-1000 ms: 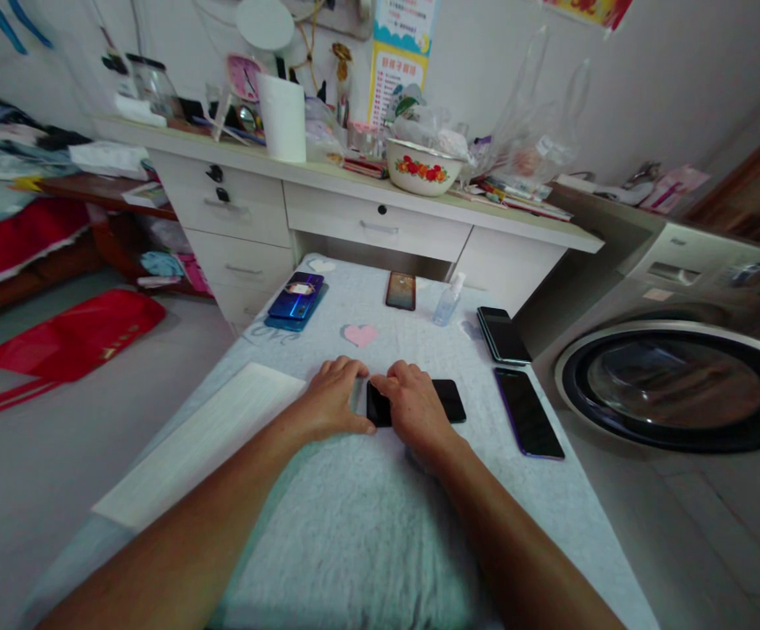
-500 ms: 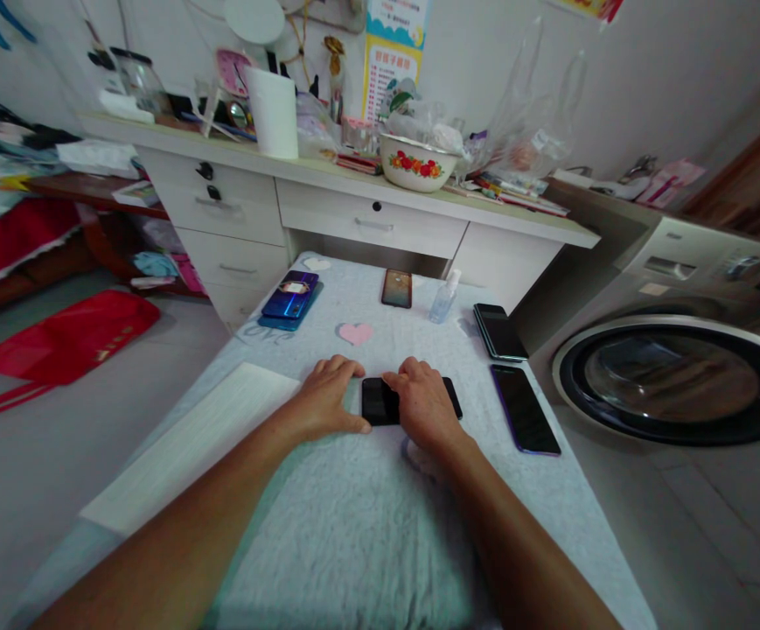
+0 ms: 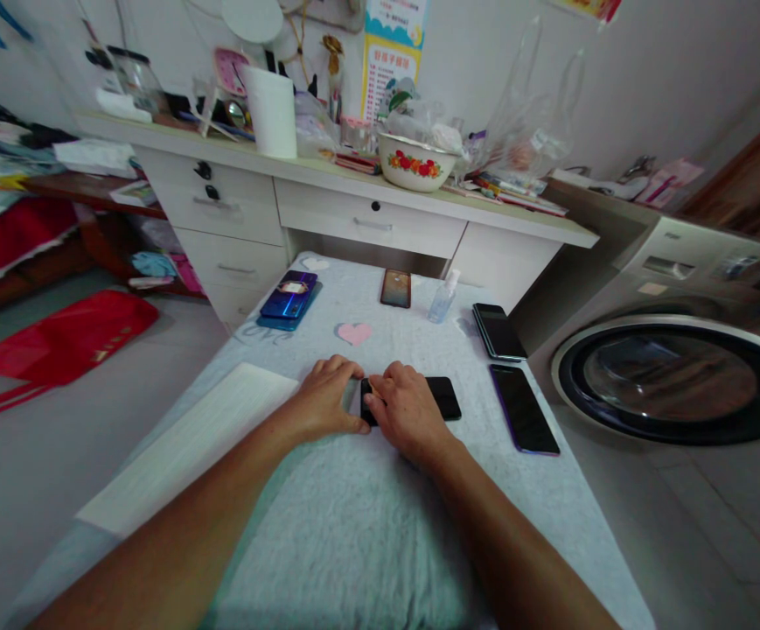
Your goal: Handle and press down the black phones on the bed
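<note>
A black smartphone point(image 3: 443, 399) lies screen up and crosswise on the cloth-covered table. My left hand point(image 3: 328, 395) rests at its left end, thumb and forefinger spread to the two corners and holding it there. Over the left half of the screen, my right hand point(image 3: 406, 407) presses down with curled fingers. Whatever those fingertips may hold is hidden. Under my right hand the middle of the phone cannot be seen.
Rightward lie another dark phone point(image 3: 525, 409) and a stack of phones point(image 3: 500, 332). A clear spray bottle point(image 3: 443, 297) and a brown phone point(image 3: 396, 288) are at the back. Blue phones point(image 3: 289, 297) and a long white strip point(image 3: 189, 451) are on the left; a washing machine point(image 3: 674, 289) stands right.
My right hand has slid left along the screen towards my left hand, uncovering more of the phone's right end. My left hand and the phone have stayed in place.
</note>
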{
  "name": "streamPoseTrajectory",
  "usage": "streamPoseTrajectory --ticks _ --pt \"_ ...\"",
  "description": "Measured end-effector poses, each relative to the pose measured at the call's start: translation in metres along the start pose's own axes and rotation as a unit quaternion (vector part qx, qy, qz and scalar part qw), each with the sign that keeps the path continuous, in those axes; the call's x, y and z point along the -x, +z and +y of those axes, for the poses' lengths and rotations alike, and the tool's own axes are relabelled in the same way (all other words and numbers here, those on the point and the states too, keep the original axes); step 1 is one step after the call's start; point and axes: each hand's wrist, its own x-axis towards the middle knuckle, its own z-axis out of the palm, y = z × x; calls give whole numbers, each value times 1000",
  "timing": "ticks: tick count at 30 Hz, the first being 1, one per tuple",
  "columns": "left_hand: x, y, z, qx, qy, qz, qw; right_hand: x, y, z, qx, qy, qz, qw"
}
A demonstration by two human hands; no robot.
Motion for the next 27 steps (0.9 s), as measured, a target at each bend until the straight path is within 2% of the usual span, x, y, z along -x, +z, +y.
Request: streamPoseTrajectory --ticks 4,12,27 --pt "0 1 -1 -1 3 2 1000 -3 4 -2 9 -13 -4 1000" --pt "0 -1 1 4 -6 -8 1000 -3 6 4 30 12 -3 999" --pt "1 0 -2 11 0 1 1000 10 -2 14 68 117 -6 991"
